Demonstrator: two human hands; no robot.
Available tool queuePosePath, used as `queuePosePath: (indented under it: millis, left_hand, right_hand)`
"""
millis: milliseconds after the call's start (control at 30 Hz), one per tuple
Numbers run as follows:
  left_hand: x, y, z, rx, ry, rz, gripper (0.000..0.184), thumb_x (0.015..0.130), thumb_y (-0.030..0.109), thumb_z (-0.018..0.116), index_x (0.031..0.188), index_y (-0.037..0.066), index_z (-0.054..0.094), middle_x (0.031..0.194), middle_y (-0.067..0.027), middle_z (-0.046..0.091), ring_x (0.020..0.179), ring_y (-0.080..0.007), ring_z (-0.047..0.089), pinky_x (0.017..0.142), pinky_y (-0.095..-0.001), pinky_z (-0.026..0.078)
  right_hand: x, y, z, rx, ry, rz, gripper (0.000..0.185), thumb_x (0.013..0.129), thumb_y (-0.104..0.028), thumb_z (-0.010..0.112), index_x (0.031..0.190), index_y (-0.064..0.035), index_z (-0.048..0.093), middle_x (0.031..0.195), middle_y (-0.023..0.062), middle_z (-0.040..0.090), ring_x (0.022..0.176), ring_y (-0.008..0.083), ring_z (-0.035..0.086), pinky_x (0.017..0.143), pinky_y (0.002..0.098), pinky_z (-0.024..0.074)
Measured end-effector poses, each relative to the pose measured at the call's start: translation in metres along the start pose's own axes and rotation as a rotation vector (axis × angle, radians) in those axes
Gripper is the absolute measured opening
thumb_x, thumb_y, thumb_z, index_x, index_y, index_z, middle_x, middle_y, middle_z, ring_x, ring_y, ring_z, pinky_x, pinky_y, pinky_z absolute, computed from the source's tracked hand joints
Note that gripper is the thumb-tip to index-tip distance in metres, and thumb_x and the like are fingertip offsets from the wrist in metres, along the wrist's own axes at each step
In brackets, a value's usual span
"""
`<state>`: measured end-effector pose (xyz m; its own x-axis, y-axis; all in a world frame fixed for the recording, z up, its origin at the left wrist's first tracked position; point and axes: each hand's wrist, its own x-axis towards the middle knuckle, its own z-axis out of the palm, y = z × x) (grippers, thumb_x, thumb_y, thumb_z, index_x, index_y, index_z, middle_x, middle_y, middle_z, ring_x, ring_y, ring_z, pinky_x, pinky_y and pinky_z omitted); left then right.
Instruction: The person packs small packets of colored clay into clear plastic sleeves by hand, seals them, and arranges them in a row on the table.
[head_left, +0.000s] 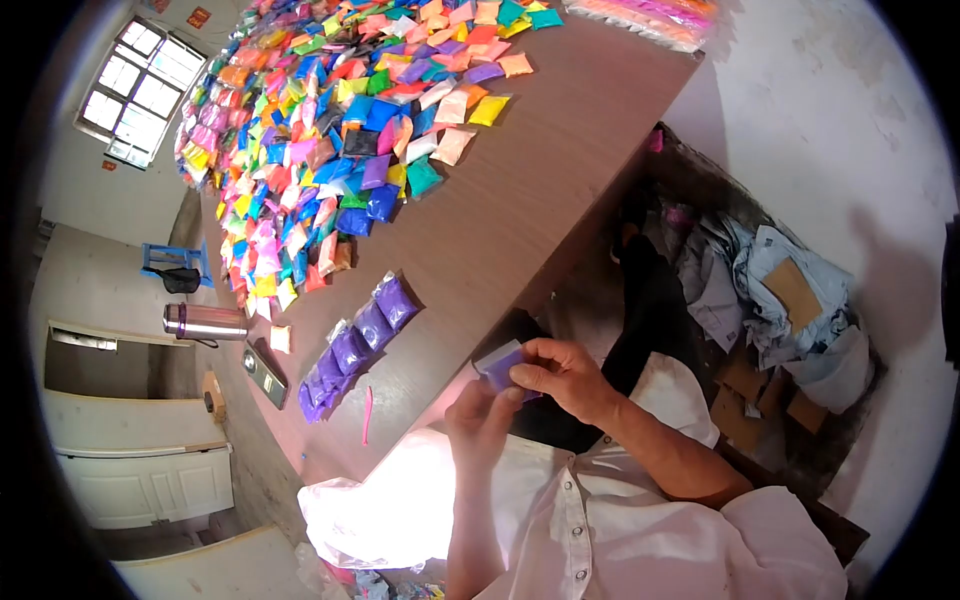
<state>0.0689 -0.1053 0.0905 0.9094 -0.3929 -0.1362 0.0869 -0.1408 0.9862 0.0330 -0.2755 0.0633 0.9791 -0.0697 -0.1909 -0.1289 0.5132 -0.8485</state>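
Observation:
Both of my hands are in front of my lap, just off the table's near edge. Between them is a small clear packet with purple contents (499, 368). My right hand (570, 380) pinches its upper right side between thumb and fingers. My left hand (478, 420) grips the lower left side, its thumb pressed near the right thumb. Fingers cover part of the packet. On the table (520, 200) to the left lies a row of similar purple packets (350, 350), overlapping one another. A thin pink stick-like tool (367, 415) lies beside that row.
A large heap of multicoloured packets (330, 130) covers the table's far left. A steel thermos (208, 322), a flat dark device (264, 375) and a small pale packet (281, 339) sit near the left edge. Grey plastic bags and cardboard (790, 295) lie on the floor by the wall.

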Motion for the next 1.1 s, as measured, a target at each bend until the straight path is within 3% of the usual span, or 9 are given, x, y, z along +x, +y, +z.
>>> queuePosePath:
  millis: [100,167,500,567,767,867,1100]
  left_hand:
    - [0.0,0.004,0.003,0.013,-0.028,-0.119,0.016,0.096,0.013,0.072,0.104,-0.001,0.068,0.088,-0.002,0.069,0.076,-0.0081,0.062,0.069,-0.0222,0.049]
    - [0.003,0.007,0.01,-0.141,0.05,-0.075,0.018,0.095,0.013,0.073,0.104,-0.002,0.069,0.088,-0.0023,0.069,0.077,-0.0085,0.062,0.072,-0.0226,0.049]
    - [0.009,-0.003,0.003,-0.164,0.138,0.01,0.01,0.097,0.012,0.072,0.096,0.004,0.069,0.085,-0.0005,0.068,0.075,-0.0077,0.059,0.07,-0.0227,0.048]
    - [0.008,-0.009,-0.004,-0.131,0.093,-0.029,0.011,0.097,0.011,0.072,0.097,0.001,0.069,0.09,-0.002,0.07,0.082,-0.0082,0.062,0.076,-0.0238,0.05]
    - [0.006,-0.005,0.011,-0.153,0.088,-0.064,0.015,0.096,0.011,0.072,0.106,-0.001,0.07,0.094,-0.0033,0.071,0.087,-0.0089,0.064,0.079,-0.0242,0.051]
    - [0.004,-0.005,0.012,-0.1,-0.011,-0.114,0.025,0.097,0.023,0.073,0.107,0.0,0.07,0.089,-0.0047,0.07,0.08,-0.0104,0.063,0.074,-0.025,0.051]
    - [0.004,-0.007,0.005,-0.113,0.008,-0.047,0.021,0.099,0.023,0.072,0.097,0.002,0.068,0.085,-0.0019,0.069,0.074,-0.0093,0.061,0.07,-0.0244,0.05]
  right_hand:
    - [0.0,0.002,-0.003,-0.041,0.069,-0.027,0.016,0.096,-0.014,0.069,0.106,-0.0012,0.071,0.093,0.0043,0.072,0.087,0.011,0.067,0.081,0.0266,0.0556]
    - [-0.001,0.003,-0.004,-0.035,0.072,-0.04,0.015,0.097,-0.013,0.069,0.105,-0.0009,0.072,0.092,0.0038,0.072,0.087,0.0105,0.067,0.082,0.0268,0.0555]
    - [-0.005,-0.002,-0.001,-0.097,-0.047,-0.091,0.019,0.098,-0.01,0.07,0.113,0.0011,0.071,0.094,0.0009,0.071,0.083,0.006,0.064,0.076,0.0227,0.0538]
    - [-0.004,-0.001,-0.001,-0.128,-0.044,-0.081,0.022,0.099,-0.014,0.066,0.115,0.001,0.066,0.098,0.0049,0.07,0.09,0.012,0.067,0.084,0.0271,0.0549]
    - [-0.004,-0.002,-0.004,-0.208,0.084,-0.099,0.022,0.098,-0.019,0.066,0.109,-0.0008,0.071,0.096,0.0064,0.072,0.087,0.0131,0.068,0.083,0.0283,0.0565]
    - [-0.005,0.003,-0.006,-0.158,0.127,-0.07,0.02,0.098,-0.019,0.067,0.106,-0.0017,0.073,0.095,0.007,0.073,0.086,0.013,0.069,0.083,0.0285,0.0567]
    - [-0.007,-0.008,-0.001,-0.109,0.039,-0.057,0.024,0.098,-0.02,0.068,0.112,-0.001,0.069,0.095,0.0047,0.071,0.089,0.0131,0.068,0.083,0.0282,0.0568]
